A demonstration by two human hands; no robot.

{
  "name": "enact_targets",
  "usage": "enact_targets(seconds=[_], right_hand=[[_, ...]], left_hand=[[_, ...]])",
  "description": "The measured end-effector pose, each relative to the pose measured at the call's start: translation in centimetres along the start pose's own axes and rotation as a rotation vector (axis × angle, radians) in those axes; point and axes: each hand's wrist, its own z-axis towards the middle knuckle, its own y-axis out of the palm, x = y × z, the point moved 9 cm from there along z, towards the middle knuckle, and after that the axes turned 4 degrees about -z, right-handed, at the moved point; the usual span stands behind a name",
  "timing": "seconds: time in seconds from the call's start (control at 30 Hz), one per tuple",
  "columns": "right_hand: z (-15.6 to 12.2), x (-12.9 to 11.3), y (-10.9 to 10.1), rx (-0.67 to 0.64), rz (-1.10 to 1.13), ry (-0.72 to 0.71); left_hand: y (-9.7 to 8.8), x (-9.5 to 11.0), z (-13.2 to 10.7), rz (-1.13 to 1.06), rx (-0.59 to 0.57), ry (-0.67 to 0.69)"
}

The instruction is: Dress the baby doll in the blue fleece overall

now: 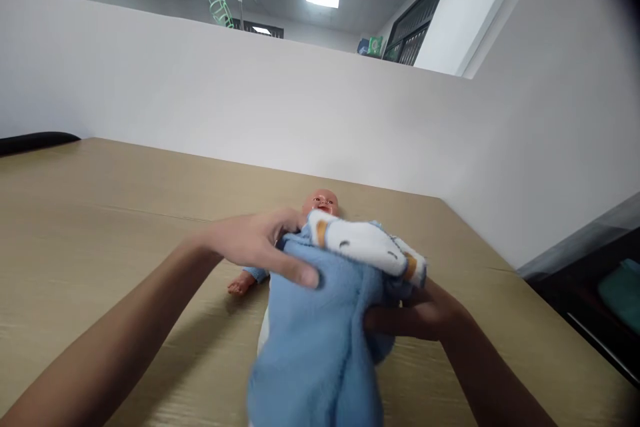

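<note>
A baby doll lies face up on the table, its head at the far end. One small doll hand sticks out on the left from a light blue sleeve. In front of the doll is a blue plush garment, covering most of its body from my view. Its white folded upper part has orange-brown patches and dark oval marks. My left hand grips the garment's upper left edge, thumb on the front and fingers partly hidden behind. On the right side, my right hand pinches the fabric, its fingertips hidden in the folds.
The wood-coloured table backs onto a white partition. A black curved object shows at the left edge. To the right, below table level, sits a dark unit with green cloth inside.
</note>
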Motion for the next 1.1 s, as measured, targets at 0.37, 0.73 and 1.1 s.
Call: enact_targets(seconds=[0.37, 0.73, 1.1], right_hand=[[0.3, 0.9, 2.9, -0.308, 0.015, 0.167], [-0.8, 4.8, 0.1, 0.048, 0.312, 0.294], [0.6, 1.2, 3.5, -0.402, 0.297, 0.069]], left_hand=[[-0.6, -0.3, 0.2, -0.052, 0.174, -0.029], [1.5, -1.6, -0.8, -0.252, -0.201, -0.116], [1.7, -1.3, -0.5, -0.321, -0.051, -0.11]])
